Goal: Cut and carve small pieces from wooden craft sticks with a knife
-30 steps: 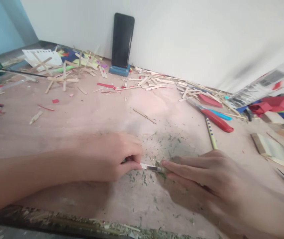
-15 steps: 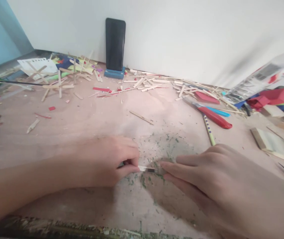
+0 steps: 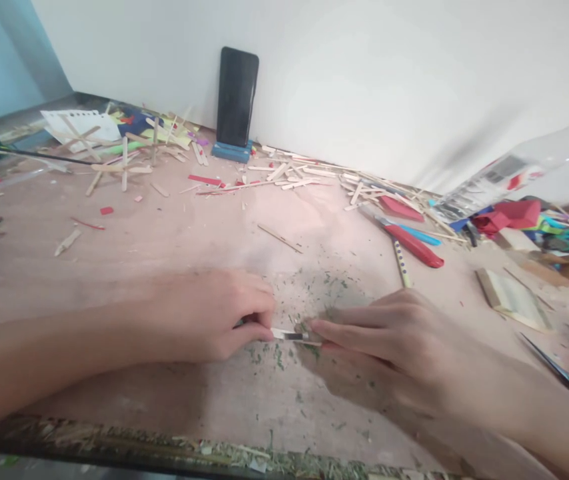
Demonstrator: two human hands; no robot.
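Near the table's front, my left hand [image 3: 219, 313] is closed in a pinch on a small pale stick [image 3: 287, 335] with a dark end, which points right. My right hand [image 3: 394, 340] comes in from the right, its fingers pressed together and their tips at the dark end of the stick. Whether the right fingers grip anything is too small to tell. Green shavings [image 3: 334, 287] lie scattered around the fingertips on the pinkish table [image 3: 189, 233].
A black phone [image 3: 237, 97] stands on a blue holder against the wall. Further right lie a red-handled knife [image 3: 414, 245], a dotted stick [image 3: 401, 264], a wooden block [image 3: 512, 299], scissors [image 3: 559, 373] and a tilted plastic bottle [image 3: 509, 175]. Craft sticks [image 3: 297, 175] line the back.
The view has shifted a little to the right. My right fingertips have come closer to my left hand and now meet the dark end of the stick.
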